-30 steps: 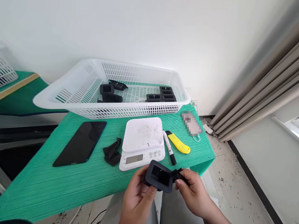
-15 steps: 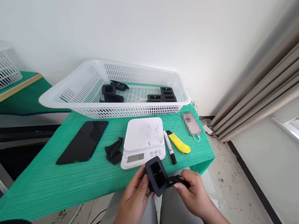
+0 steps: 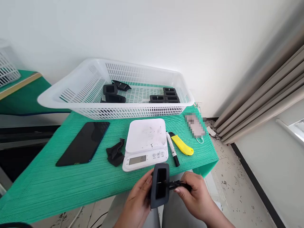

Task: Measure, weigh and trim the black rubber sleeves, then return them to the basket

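Note:
My left hand is closed around a hollow black rectangular part, holding it above my lap just in front of the table edge. The part's rimmed opening faces me, and its far side is hidden. My right hand grips a small black tool with narrow tips, whose exact kind I cannot make out. Those tips meet the right edge of the part's rim. Right behind the part stands a white digital scale with dark specks on its platform.
Behind the scale, a white plastic basket holds several similar black parts. A marker and a yellow utility knife lie right of the scale. To its left are crumpled black material and a dark tablet-like slab.
My left hand has turned the black part so its opening stands more upright and looks narrower. My right hand stays nearly in place, with the tool still at the rim.

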`<state>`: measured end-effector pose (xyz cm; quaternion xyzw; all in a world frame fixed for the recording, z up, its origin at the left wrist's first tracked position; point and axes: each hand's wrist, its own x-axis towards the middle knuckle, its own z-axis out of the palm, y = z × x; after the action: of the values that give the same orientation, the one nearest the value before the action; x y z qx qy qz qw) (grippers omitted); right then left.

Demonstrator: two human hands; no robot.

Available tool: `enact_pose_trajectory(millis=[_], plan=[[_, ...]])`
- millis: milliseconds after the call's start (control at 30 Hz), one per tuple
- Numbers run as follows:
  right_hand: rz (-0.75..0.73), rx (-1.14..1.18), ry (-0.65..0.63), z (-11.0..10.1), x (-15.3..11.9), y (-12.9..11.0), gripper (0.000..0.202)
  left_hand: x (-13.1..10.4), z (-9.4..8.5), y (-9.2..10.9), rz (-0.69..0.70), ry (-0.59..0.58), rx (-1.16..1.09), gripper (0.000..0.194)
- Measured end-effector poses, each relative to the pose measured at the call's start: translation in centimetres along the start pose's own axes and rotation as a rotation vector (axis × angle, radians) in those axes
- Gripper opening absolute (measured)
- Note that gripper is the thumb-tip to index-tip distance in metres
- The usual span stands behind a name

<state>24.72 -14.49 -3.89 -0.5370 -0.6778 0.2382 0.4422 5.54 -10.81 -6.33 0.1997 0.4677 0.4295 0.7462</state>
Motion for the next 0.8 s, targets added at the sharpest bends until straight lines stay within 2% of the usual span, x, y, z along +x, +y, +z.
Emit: enact_pose_trajectory(millis=[67, 200, 300, 500, 600, 800], plan=[[0.000, -0.003, -0.049, 0.1, -0.1, -0.1, 0.043, -0.1, -0.1, -0.1, -0.003, -0.041, 0.041, 0.060], [0.011, -0.018, -0.129, 0.3, -0.4, -0.1, 0.030, 0.1, -0.5, -0.5, -0.005, -0.038, 0.050, 0.059], [0.021, -0.011, -0.159, 0.3, -0.6, 0.0, 0.025, 0.4, -0.9, -0.7, -0.039, -0.065, 0.049, 0.061], [0.047, 0.015, -0.178, 0.2, -0.7, 0.0, 0.024, 0.6, -1.6, -0.7, -0.022, -0.092, 0.090, 0.062], [0.061, 0.039, -0.169, 0.3, -0.7, 0.0, 0.024, 0.4, -1.0, -0.3, -0.013, -0.092, 0.106, 0.063], [0.061, 0.043, -0.191, 0.2, -0.5, 0.1, 0.021, -0.5, 0.9, 0.5, 0.090, -0.138, 0.064, 0.061]])
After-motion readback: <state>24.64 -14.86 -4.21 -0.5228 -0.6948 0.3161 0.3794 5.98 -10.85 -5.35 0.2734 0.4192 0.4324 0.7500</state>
